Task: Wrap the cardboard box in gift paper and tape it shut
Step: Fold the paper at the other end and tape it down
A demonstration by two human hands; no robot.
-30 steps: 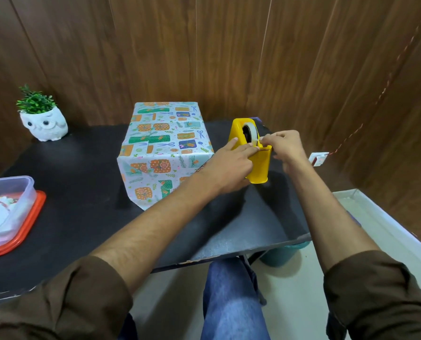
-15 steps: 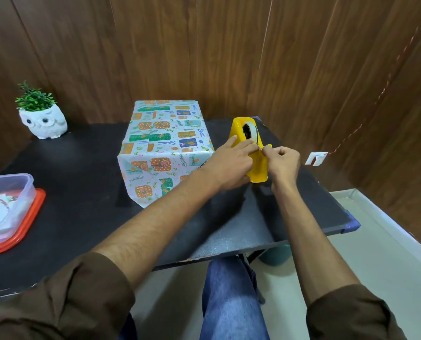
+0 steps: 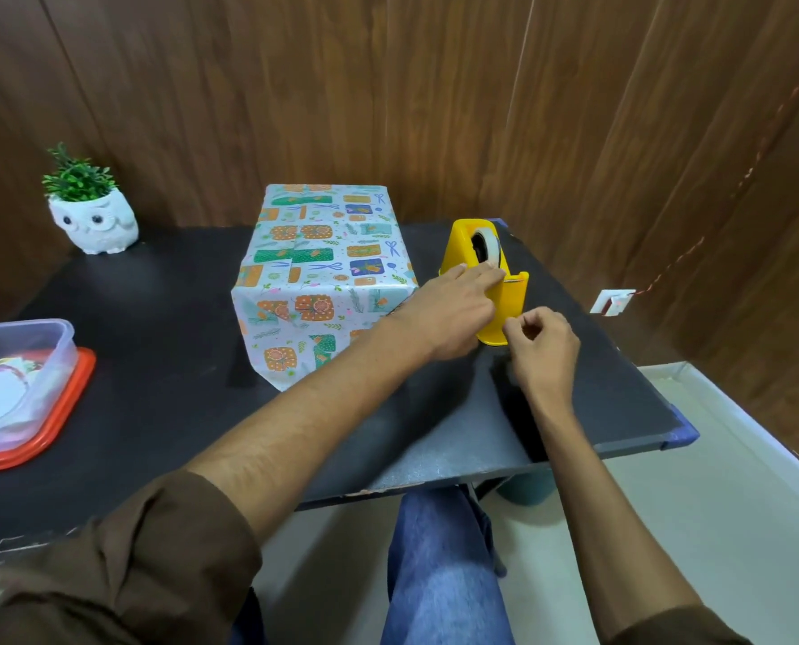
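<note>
Box (image 3: 323, 272) wrapped; L hand (image 3: 453, 314) presses tape dispenser (image 3: 511, 309), R hand (image 3: 544, 346) curled beside.

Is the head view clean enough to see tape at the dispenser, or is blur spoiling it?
Head view: even, soft light, no glare on the tape dispenser; faint sheen on the wrapped box; right hand slightly blurred, so no tape strip shows at its curled fingers; wide-angle lens bows the wall planks.
</note>
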